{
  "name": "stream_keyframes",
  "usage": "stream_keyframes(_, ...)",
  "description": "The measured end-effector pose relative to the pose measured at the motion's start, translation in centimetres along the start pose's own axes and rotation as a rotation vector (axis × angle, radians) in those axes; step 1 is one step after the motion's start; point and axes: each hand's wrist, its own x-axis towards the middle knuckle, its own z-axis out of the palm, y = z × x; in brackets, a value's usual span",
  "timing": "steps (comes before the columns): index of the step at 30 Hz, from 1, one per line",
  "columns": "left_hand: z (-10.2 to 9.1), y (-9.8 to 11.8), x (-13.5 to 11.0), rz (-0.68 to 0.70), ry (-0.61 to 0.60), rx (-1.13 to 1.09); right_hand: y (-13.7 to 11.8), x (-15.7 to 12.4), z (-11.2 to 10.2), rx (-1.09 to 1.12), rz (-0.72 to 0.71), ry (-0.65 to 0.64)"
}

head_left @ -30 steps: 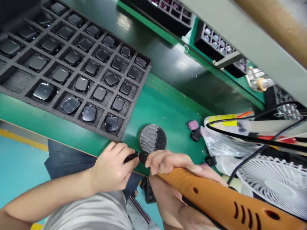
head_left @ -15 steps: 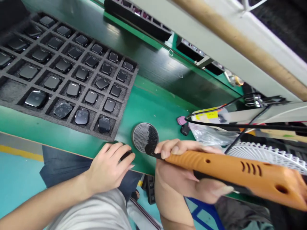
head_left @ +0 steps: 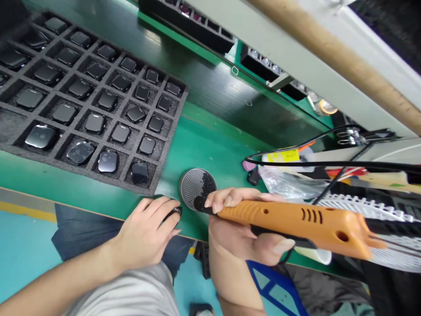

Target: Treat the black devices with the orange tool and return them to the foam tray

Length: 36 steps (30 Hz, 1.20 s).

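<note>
My left hand [head_left: 146, 232] rests on the green bench edge, its fingers curled around a small black piece [head_left: 176, 213], which is mostly hidden. My right hand [head_left: 232, 239] grips a thick orange tool handle [head_left: 289, 218], and its black tip [head_left: 199, 203] touches the dark granules in a round metal mesh dish [head_left: 196, 188]. Beyond my hands lies a grey foam tray [head_left: 151, 186] with rows of black smartwatch bodies [head_left: 107, 161] in square cells.
A small pink item [head_left: 249, 165] and a black item [head_left: 253, 177] lie beside a clear plastic bag [head_left: 289, 184] on the green bench [head_left: 204, 136]. Black cables cross above a white fan guard [head_left: 362, 202]. Parts racks [head_left: 187, 22] line the far side.
The orange tool has swung from near my left hand's black piece to the dish, its tip now in the granules. The round black piece at its tip no longer shows.
</note>
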Motion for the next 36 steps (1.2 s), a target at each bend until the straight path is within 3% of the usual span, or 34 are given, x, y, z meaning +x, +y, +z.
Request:
stream_keyframes(18, 0.1, 0.1, 0.0, -0.013, 0.075, 0.010, 0.4, -0.1, -0.1, 0.016, -0.014, -0.015)
stream_keyframes(25, 0.5, 0.1, 0.2, -0.010, 0.103, 0.050, -3.3, -0.6, 0.6, -0.081, 0.067, 0.036)
stream_keyframes(29, 0.7, 0.1, 0.2, -0.022, 0.102, 0.046, -4.5, -1.1, 0.9, -0.089, 0.093, -0.055)
stream_keyframes(36, 0.6, 0.2, 0.3, -0.029, 0.095, 0.040, -3.1, -1.6, 0.9, -0.048, 0.049, -0.132)
